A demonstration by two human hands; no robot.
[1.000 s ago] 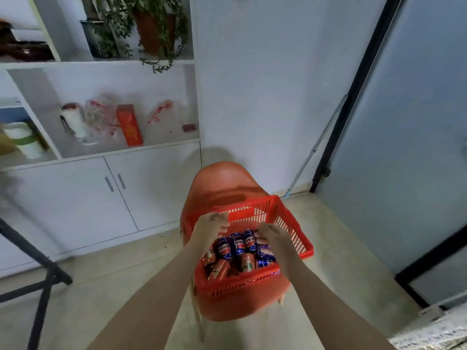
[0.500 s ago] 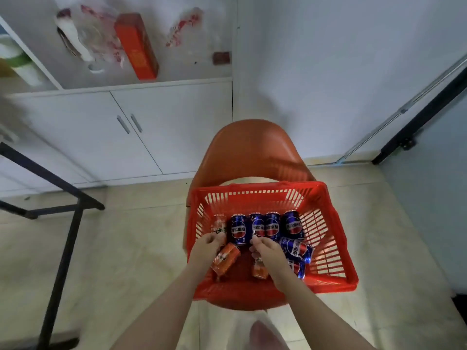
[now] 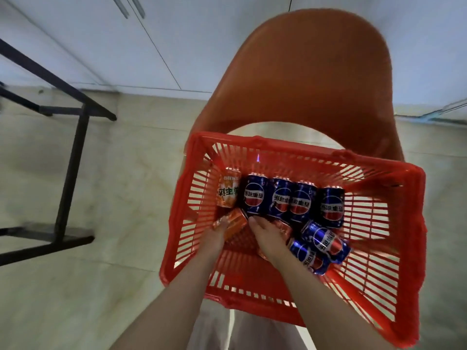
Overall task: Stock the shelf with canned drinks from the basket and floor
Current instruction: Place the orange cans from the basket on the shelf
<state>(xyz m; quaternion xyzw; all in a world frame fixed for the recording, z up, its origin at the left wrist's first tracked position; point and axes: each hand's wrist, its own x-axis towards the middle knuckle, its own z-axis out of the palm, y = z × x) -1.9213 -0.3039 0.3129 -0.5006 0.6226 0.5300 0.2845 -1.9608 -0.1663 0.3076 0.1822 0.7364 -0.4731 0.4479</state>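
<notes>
A red plastic basket (image 3: 442,248) sits on an orange chair (image 3: 316,79). Inside it, several blue cola cans (image 3: 280,198) stand in a row, with one orange can (image 3: 228,192) upright at their left end. Two more blue cans (image 3: 321,239) lie on their sides at the right. My left hand (image 3: 217,234) reaches into the basket and grips an orange can (image 3: 233,222) lying on its side. My right hand (image 3: 267,234) covers another orange can (image 3: 284,228), fingers curled over it. The shelf is out of view.
White cabinet doors (image 3: 177,34) stand behind the chair. A black metal frame (image 3: 73,147) stands on the tiled floor at the left. Pale clothing shows at the bottom below the basket.
The view has dropped and closed in on the basket; the shelf is gone from sight. Both hands moved from the basket's rim down onto the orange cans lying inside.
</notes>
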